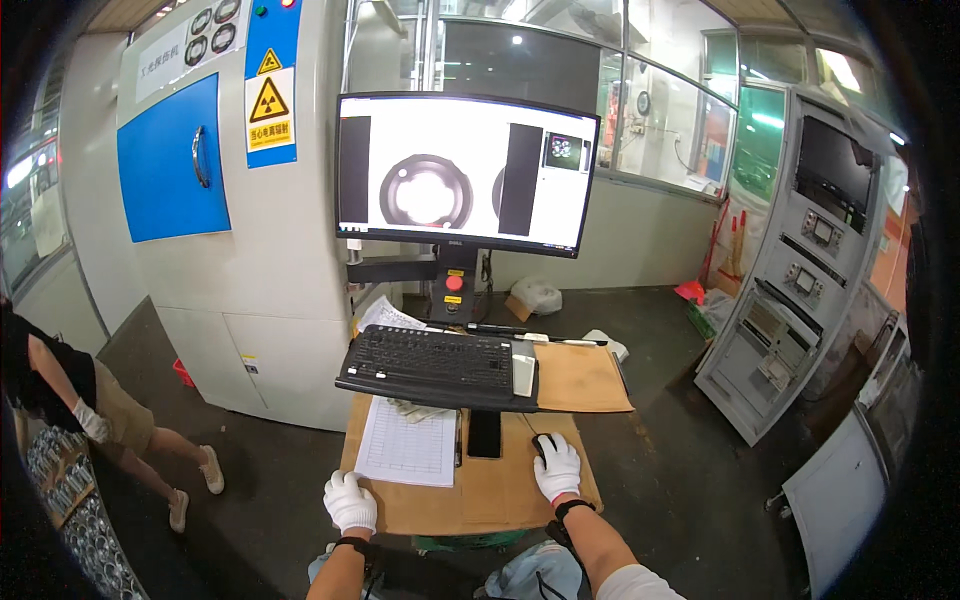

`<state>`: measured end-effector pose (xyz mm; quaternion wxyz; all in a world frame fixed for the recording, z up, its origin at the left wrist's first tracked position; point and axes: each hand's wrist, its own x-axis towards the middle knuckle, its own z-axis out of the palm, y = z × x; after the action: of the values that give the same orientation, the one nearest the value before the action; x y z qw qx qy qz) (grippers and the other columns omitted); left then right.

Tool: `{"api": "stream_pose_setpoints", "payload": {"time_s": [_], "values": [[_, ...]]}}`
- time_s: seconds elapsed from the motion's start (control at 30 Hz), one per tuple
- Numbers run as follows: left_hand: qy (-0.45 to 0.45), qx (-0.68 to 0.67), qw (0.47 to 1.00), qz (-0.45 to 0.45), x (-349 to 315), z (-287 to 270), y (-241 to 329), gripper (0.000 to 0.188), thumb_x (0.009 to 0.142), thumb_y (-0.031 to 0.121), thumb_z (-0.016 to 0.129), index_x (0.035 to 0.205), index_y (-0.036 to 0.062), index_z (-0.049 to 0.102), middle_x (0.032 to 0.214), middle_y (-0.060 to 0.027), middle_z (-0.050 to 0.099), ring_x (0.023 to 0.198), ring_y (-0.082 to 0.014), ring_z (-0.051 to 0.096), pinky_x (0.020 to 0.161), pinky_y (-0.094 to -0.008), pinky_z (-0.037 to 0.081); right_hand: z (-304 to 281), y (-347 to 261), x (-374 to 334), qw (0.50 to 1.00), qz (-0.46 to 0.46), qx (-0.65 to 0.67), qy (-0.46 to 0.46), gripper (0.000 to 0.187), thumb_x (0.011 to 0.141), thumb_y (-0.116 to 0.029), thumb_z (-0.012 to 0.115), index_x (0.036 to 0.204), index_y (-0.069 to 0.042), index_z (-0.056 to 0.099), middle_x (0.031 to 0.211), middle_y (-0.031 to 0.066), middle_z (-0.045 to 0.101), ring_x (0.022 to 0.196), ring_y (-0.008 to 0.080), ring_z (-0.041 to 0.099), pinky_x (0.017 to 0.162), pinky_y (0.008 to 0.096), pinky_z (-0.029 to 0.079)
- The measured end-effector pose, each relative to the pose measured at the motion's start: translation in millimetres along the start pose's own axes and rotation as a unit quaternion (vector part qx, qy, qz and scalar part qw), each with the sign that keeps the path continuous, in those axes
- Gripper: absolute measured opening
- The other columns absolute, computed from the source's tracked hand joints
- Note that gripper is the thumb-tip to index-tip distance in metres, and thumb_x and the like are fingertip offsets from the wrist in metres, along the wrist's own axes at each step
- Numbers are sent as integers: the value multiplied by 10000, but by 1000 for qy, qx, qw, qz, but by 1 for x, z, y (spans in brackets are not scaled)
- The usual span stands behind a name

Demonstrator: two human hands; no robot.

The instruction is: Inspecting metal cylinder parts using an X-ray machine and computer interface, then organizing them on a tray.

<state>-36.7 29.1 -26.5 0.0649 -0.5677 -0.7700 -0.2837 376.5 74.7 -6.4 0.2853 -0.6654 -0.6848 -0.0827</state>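
Observation:
My right hand (557, 470), in a white glove, rests over a black computer mouse (541, 443) on the small brown tabletop (510, 507). Its fingers curve around the mouse, partly hiding it. At the tabletop's left front edge lies my left hand (350, 502), also gloved, holding nothing, its fingers loosely laid on the corner. Between the hands are a printed form sheet (408, 445) with a pen along its right side and a black phone (485, 434). A black keyboard (430, 358) sits on a raised shelf behind them. Above it, a monitor (465, 175) displays a grey ring-shaped image.
A large cabinet (270, 290) with a blue door (175, 160) stands left. Below the monitor is a red button (454, 283). Another person (100, 400) walks at far left beside a bin of metal parts (85, 520). An instrument rack (795, 270) stands right.

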Motion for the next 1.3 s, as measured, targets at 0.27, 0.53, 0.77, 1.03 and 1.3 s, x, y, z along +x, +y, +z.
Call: {"api": "stream_pose_setpoints", "payload": {"time_s": [0.27,0.53,0.77,1.03,1.3], "values": [[-14,8,1000,1,4,-1,7,216,817,131,713,1032,128,692,1184,-114,605,1087,-350,597,923,-476,511,4,7,-2,1000,-4,0,10,511,855,-242,729,1353,-189,630,1399,155,576,1108,417,606,951,545,507],[-6,5,1000,12,4,-1,7,204,815,126,707,1017,126,682,1181,-121,609,1066,-358,604,904,-490,516,3,9,-1,1000,-6,-9,0,489,867,-243,722,1345,-182,640,1403,167,577,1099,417,611,956,539,509],[-1,1,1000,11,4,4,4,206,815,130,709,1019,126,678,1178,-121,610,1068,-361,603,904,-488,512,-1,4,0,1000,7,-3,5,497,837,-215,727,1322,-153,642,1359,181,605,1090,427,623,953,540,517],[-16,13,1000,8,4,1,6,237,819,150,726,1050,129,677,1200,-117,600,1093,-354,594,928,-483,504,1,6,-2,1000,5,-24,1,501,859,-257,717,1345,-176,628,1397,156,586,1088,403,626,949,530,513],[-24,11,1000,4,2,0,5,256,811,156,740,1057,132,676,1208,-111,599,1094,-350,593,928,-481,505,-1,4,-3,1000,-1,-22,12,502,854,-248,722,1342,-181,629,1375,158,597,1073,402,630,940,529,519]]}}
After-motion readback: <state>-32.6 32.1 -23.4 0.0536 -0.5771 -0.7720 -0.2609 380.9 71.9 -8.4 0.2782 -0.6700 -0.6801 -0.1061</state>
